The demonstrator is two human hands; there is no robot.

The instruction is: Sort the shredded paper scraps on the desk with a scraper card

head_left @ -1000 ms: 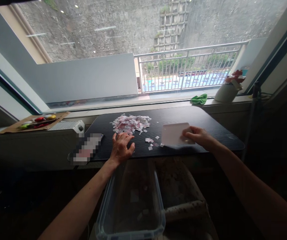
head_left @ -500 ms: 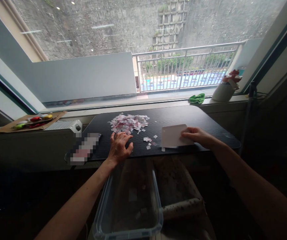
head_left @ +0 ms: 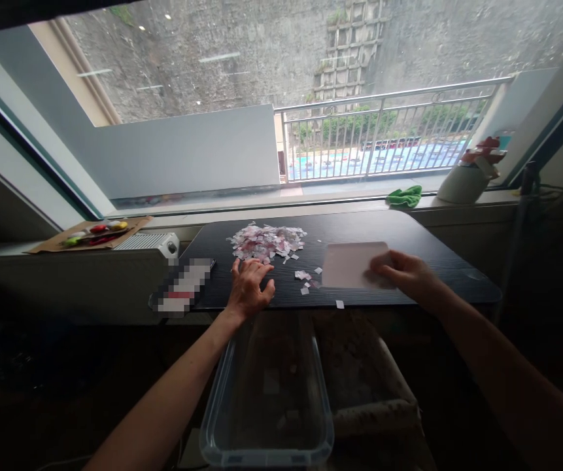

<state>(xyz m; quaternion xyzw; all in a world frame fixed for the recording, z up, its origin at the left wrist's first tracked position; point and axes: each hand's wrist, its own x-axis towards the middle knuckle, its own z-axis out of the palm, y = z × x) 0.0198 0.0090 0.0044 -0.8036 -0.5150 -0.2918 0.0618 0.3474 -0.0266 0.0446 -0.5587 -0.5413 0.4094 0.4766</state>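
Note:
A heap of small pale and pinkish paper-like pieces (head_left: 269, 241) lies on the black tabletop (head_left: 374, 229). My left hand (head_left: 250, 286) reaches over the table to the heap's near edge, fingers curved and apart, with nothing visible in it. My right hand (head_left: 406, 271) grips the right end of a flat white rectangular board (head_left: 347, 265) with rounded corners, blurred by motion. Between heap and board are several loose pieces (head_left: 305, 276). One small white square (head_left: 340, 304) rests at the table's near edge, below the board.
Below the near edge stands a clear plastic bin (head_left: 327, 418) with a few pieces inside. A phone-like item (head_left: 186, 288), partly pixelated, is at the table's left. On the sill are a green cloth (head_left: 405, 196) and a white container (head_left: 462, 183). A radiator (head_left: 156, 243) stands left.
My view has swung slightly left. The small white square beside the board has shifted closer to the table's near edge. My left hand stays by the heap; my right hand still holds the board.

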